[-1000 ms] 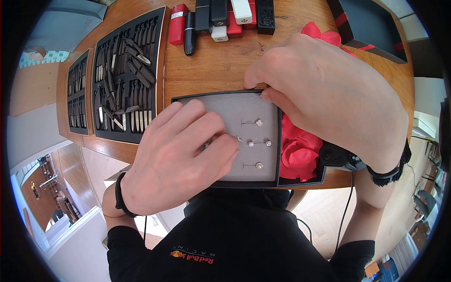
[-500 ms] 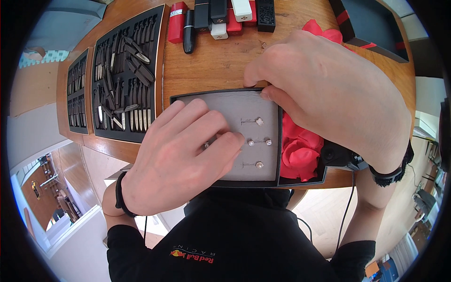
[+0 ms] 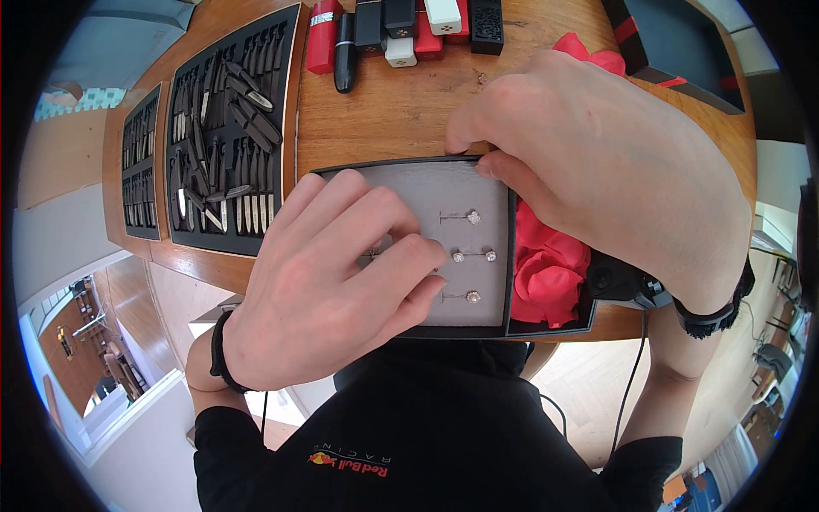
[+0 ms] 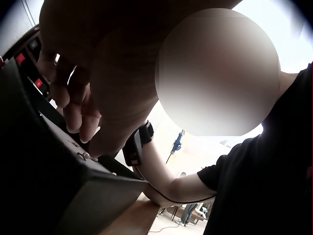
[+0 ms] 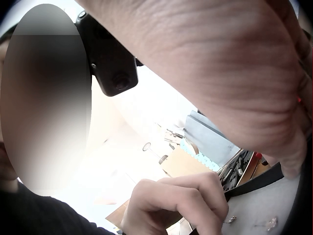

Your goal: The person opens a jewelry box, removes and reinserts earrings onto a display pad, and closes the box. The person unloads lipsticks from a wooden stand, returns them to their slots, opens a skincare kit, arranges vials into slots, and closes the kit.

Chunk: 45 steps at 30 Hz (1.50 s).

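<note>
My left hand [image 3: 333, 264] is bent over the grey pad [image 3: 426, 192] inside a black box. Its forefinger tip is low over the pad's middle row, and the thumb stands apart below it. Small sparkling jewellery pieces sit in slits in the pad: one at the top [image 3: 473, 218], two in the middle row [image 3: 490, 255] and one at the bottom [image 3: 473, 296]. The left fingers hide the pad's left part. My right hand [image 3: 589, 145] grips the box's far wall [image 3: 418, 161] between thumb and forefinger. In the right wrist view, a fingertip [image 5: 291, 166] lies inside that rim.
Red fabric petals [image 3: 546, 282] fill the box's right section, beside a black device [image 3: 627, 286] with a cable. Lipstick cases [image 3: 320, 38] line the back, with a black lid [image 3: 678, 55] back right. Trays [image 3: 292, 128] of slim dark and silver pieces lie left.
The left thumb has moved away from the forefinger, opening a gap. A small piece seen at those fingertips earlier no longer shows there. The right hand keeps its grip on the box wall.
</note>
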Each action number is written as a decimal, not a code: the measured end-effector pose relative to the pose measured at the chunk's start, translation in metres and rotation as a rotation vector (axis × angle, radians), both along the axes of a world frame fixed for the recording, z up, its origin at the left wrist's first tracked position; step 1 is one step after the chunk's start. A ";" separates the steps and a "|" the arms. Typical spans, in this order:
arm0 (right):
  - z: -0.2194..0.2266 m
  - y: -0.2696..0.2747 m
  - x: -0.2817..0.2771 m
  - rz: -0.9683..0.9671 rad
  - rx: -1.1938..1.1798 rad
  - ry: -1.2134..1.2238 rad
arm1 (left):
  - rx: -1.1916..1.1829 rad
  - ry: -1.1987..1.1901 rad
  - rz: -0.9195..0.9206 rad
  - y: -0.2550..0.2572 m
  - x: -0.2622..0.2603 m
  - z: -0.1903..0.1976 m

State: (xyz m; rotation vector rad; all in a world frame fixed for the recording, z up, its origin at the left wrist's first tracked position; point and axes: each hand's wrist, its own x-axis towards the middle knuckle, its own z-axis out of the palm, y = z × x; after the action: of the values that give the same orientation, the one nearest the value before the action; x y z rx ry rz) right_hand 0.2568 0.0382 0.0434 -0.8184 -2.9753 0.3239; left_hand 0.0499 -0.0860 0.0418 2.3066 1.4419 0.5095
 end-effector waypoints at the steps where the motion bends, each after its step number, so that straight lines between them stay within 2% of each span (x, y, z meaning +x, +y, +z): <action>1: 0.004 -0.001 0.002 0.034 -0.066 0.148 | 0.014 0.026 -0.003 0.000 0.000 0.000; 2: 0.008 -0.001 0.003 0.067 -0.132 0.297 | 0.028 0.053 -0.007 -0.001 0.000 -0.001; 3: 0.017 0.000 -0.001 0.067 -0.132 0.296 | 0.028 0.052 -0.007 -0.001 0.001 -0.001; 5: 0.036 -0.001 -0.016 -0.056 -0.208 -0.090 | 0.044 0.102 0.003 -0.003 0.001 -0.003; 6: 0.030 -0.003 -0.014 -0.056 -0.209 -0.090 | 0.043 0.102 0.003 -0.004 0.001 -0.003; 8: 0.015 -0.006 -0.008 -0.012 -0.001 0.016 | 0.052 0.139 0.003 -0.005 0.003 -0.002; 18: 0.015 -0.008 -0.008 -0.002 0.068 -0.035 | 0.044 0.130 -0.021 -0.005 0.000 -0.001; 20: 0.020 -0.006 -0.010 -0.027 -0.022 -0.032 | 0.030 0.106 0.036 -0.005 0.002 0.002; 24: 0.018 -0.008 -0.010 -0.015 0.039 -0.038 | 0.036 0.113 0.052 -0.005 0.002 0.003; 27: 0.022 -0.007 -0.013 -0.036 -0.056 -0.064 | 0.038 0.144 0.026 -0.005 0.001 0.001; 29: 0.016 -0.009 -0.011 -0.020 0.063 -0.059 | 0.048 0.153 0.007 -0.006 0.002 -0.001; 33: 0.017 -0.011 -0.013 -0.016 0.088 -0.066 | 0.056 0.168 -0.014 -0.005 0.000 -0.001; 39: 0.020 -0.010 -0.013 -0.035 0.049 -0.088 | 0.094 0.200 -0.046 -0.009 0.005 0.002; 45: 0.028 -0.003 -0.015 -0.061 -0.187 -0.130 | 0.164 0.228 -0.044 -0.024 0.000 0.006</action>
State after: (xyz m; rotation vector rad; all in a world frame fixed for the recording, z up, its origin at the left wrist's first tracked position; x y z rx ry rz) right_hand 0.2418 0.0351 0.0712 -0.9820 -3.0663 0.5743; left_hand 0.0498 -0.1100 0.0477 2.5907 1.4964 0.3744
